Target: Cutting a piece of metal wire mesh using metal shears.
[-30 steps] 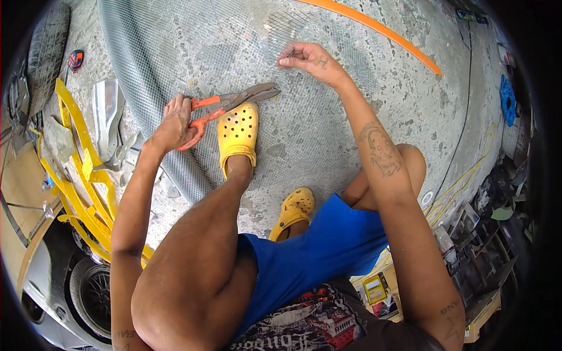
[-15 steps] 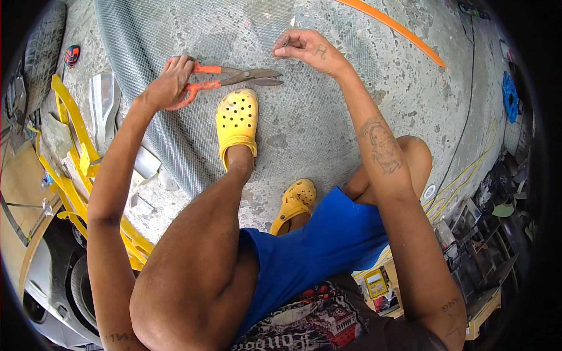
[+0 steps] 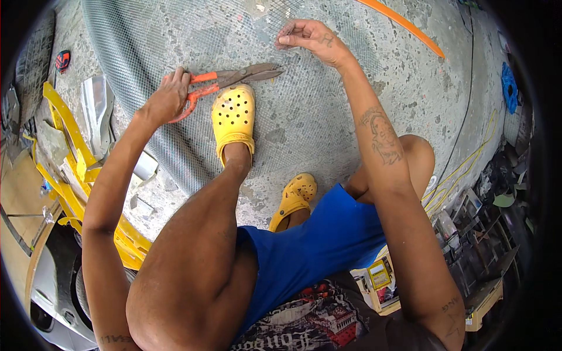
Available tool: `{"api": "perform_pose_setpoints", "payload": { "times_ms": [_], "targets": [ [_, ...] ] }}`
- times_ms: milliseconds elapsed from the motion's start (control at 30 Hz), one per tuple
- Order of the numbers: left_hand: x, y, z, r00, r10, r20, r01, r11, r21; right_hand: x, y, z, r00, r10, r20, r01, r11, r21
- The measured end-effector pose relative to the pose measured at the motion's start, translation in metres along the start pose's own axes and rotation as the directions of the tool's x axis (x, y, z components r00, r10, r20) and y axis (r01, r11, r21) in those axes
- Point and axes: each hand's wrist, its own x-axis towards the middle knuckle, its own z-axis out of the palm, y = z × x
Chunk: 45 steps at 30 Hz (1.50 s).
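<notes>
My left hand (image 3: 167, 96) is wrapped round the orange handles of a pair of tin snips (image 3: 249, 75). Their dark blades point right, just beyond the toe of my yellow clog (image 3: 233, 114), and look nearly closed. Under them a sheet of grey wire mesh (image 3: 193, 44) covers the floor, my foot standing on it. With thumb and fingers pinched, my right hand (image 3: 307, 40) holds a lifted edge of the mesh (image 3: 285, 13). Whether that part is cut loose from the sheet cannot be made out.
Along the left, the mesh curls into a roll (image 3: 120, 76). Beyond it lie yellow frame parts (image 3: 70, 140), bent sheet metal (image 3: 96, 111), a red-and-black tape measure (image 3: 62, 61) and a tire (image 3: 35, 64). An orange strip (image 3: 407, 26) lies at the far right. Cables and clutter line the right side.
The snips' handles have come closer together and the blades have tilted slightly upward. My right hand has moved a little farther away, and more lifted mesh shows beside its fingers.
</notes>
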Motion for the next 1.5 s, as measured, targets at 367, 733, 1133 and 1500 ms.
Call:
{"api": "perform_pose_setpoints", "payload": {
  "times_ms": [367,733,1133,1500],
  "targets": [
    [-0.004,-0.011,0.007,0.994,-0.048,0.095,0.037,0.993,0.108,-0.019,-0.014,0.003,0.999,-0.028,-0.025,0.027,0.998,-0.063],
    [-0.02,0.035,0.004,0.973,-0.178,0.144,0.178,0.984,0.011,-0.006,-0.003,0.003,0.987,0.155,-0.041,-0.146,0.974,0.173],
    [0.005,0.004,0.004,0.997,-0.041,0.066,0.034,0.995,0.095,-0.011,-0.015,0.001,0.995,0.094,0.023,-0.096,0.984,0.147],
    [0.02,-0.008,-0.003,0.983,0.02,0.182,-0.072,0.956,0.284,-0.016,-0.003,-0.001,0.998,0.051,-0.029,-0.044,0.975,0.22]
  ]
}}
